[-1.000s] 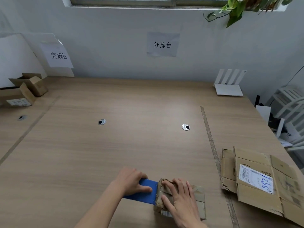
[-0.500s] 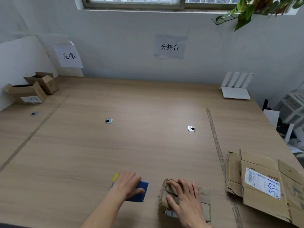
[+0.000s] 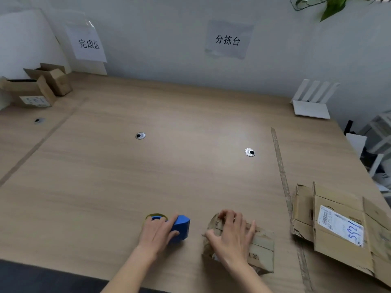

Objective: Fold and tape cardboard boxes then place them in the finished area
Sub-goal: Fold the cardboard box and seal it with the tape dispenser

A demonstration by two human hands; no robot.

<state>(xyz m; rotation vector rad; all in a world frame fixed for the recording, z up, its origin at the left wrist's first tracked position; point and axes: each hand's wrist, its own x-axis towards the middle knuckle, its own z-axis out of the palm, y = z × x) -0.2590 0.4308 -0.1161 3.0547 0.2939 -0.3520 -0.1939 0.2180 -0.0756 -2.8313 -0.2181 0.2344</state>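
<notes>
- Head view, nearest you: your right hand lies on top of the small worn cardboard box at about 5 o'clock on the table, fingers curled over its far left edge and gripping the crumpled flap.
- Your left hand sits at about 6 o'clock, just left of the box and apart from it, fingers wrapped over the blue tape dispenser, which rests on the table; its yellowish tape roll shows beyond your knuckles.
- At 4 o'clock, a flattened cardboard box with a white shipping label lies on the table, right of a strip of tape stuck to the surface.
- Toward the middle, two round metal grommets are set into the tabletop.
- At 2 o'clock, a white router stands by the wall.
- At 10 o'clock, two open cardboard boxes sit in the far corner under a paper sign.
</notes>
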